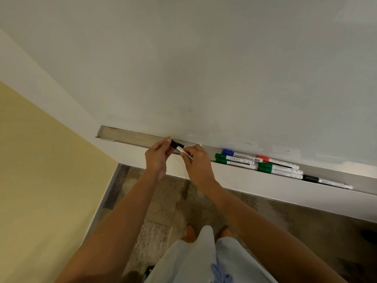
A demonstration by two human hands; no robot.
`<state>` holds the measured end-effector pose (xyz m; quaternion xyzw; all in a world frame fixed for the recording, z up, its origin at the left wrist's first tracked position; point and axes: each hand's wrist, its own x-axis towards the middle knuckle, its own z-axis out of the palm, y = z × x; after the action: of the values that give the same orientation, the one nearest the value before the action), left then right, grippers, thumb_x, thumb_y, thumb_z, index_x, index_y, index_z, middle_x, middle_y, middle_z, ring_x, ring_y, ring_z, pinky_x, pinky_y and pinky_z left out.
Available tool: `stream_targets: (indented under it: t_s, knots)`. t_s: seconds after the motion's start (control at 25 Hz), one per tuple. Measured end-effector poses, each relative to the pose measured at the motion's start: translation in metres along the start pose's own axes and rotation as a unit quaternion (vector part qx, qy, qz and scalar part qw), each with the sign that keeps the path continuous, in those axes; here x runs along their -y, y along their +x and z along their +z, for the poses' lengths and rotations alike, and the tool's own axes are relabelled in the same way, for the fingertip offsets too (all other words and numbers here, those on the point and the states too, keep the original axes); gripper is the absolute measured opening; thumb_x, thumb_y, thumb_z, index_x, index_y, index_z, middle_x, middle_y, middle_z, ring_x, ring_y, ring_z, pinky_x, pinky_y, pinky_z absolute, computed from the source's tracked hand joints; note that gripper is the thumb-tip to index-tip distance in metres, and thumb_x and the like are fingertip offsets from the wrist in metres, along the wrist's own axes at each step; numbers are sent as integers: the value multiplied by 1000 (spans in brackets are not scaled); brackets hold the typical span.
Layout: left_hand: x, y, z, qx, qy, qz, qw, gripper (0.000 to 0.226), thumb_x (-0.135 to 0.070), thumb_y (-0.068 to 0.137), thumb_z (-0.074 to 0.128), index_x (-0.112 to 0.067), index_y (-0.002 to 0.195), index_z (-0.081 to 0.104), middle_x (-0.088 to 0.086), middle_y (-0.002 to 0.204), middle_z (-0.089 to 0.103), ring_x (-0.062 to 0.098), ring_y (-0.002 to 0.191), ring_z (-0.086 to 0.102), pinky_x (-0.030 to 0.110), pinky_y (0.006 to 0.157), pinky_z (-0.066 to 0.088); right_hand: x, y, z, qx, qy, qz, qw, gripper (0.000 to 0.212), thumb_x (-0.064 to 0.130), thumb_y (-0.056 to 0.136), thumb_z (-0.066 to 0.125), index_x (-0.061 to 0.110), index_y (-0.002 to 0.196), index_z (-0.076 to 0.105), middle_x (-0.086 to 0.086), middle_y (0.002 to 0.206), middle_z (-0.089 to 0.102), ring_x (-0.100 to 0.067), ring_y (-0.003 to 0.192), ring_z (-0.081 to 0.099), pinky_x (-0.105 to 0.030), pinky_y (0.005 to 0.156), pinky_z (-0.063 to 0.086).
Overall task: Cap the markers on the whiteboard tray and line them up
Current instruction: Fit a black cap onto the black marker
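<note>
1. Two hands meet over the long metal whiteboard tray (130, 137), near its bare left end. Only the head view is available, so every entry comes from it.
2. Left hand (157, 158): fingers (167, 140) pinched closed on the black cap end of a white-barrelled black marker (177, 147). I judge this grip is there to press the cap along the barrel.
3. Right hand (196, 160): fingers curled shut around the white barrel of the same marker, so most of the barrel is hidden. I read this as the bracing hand.
4. The marker is held just above the tray, tilted down to the right. Whether the cap is fully seated, I cannot tell; it looks on or nearly on.
5. Further right in the tray, well apart from the hands: a blue-capped marker (240, 154), an orange-capped marker (277, 161), a pair of green-capped markers (234, 161), a second green-capped pair (279, 170) and a black-capped marker (326, 181).
6. These all appear capped, with caps pointing left, but they lie in a staggered cluster rather than one row.
7. Judgement: capping is close to finished, and lining up remains. The empty left stretch of tray leaves room for it.
</note>
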<state>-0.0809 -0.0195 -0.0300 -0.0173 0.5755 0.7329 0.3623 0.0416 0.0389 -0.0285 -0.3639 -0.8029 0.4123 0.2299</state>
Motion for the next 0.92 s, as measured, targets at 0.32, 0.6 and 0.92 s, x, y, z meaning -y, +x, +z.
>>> stream_targets:
  t_s: [0.32,0.6,0.92]
  knots:
    - [0,3,-4,-27,6,-17,999,19,-5,90,63,1,108,67,12,95,70,22,91,67,28,82,58,5,5,13,19,95,125,987,25,23,93,62,8,111,71,-7,86,70,-19,71,59,-4,54,36]
    - [-7,13,-9,-34,40,14,998,20,-6,90,65,0,108,67,12,92,71,21,82,69,29,76,60,4,23,24,28,110,122,986,18,24,92,63,13,97,77,-13,70,69,-6,48,44,-7,46,33]
    - [-8,44,-27,-115,294,51,948,26,-25,79,79,-10,100,75,12,90,74,18,76,63,41,86,55,-4,39,42,28,-56,-18,998,23,11,88,68,8,111,69,-9,106,65,-20,89,61,-24,84,51]
